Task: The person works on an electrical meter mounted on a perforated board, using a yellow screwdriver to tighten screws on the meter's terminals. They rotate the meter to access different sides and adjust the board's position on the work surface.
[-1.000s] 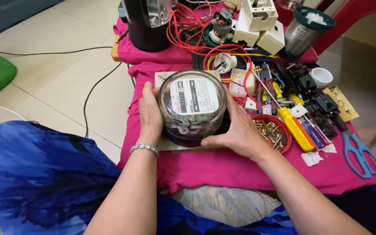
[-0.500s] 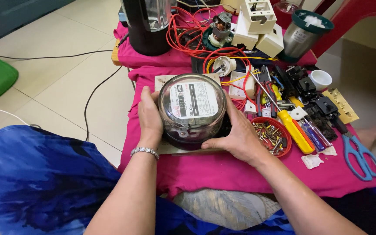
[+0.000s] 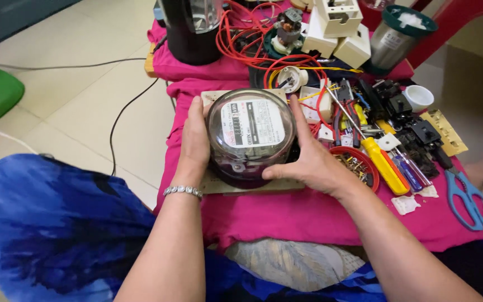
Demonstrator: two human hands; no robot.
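A round electricity meter [image 3: 250, 134] with a clear glass dome and a white dial plate stands on a beige board [image 3: 219, 183] on the pink-covered table [image 3: 308, 218]. My left hand [image 3: 195, 140] grips the meter's left side; a silver bracelet sits on that wrist. My right hand [image 3: 308, 156] clasps the meter's right side and lower front. Both hands hold the meter between them, tilted slightly toward me.
Right of the meter lie a red bowl of screws [image 3: 359, 165], a yellow-handled screwdriver [image 3: 384, 166], pliers, black plugs and blue scissors [image 3: 468, 196]. Behind are red wires [image 3: 252, 39], white sockets [image 3: 336, 25], a black jar [image 3: 191, 28] and a steel cup [image 3: 392, 39]. Tiled floor lies left.
The meter has been turned between my hands, so its dial plate now stands more upright; both hands kept their grip on its sides.
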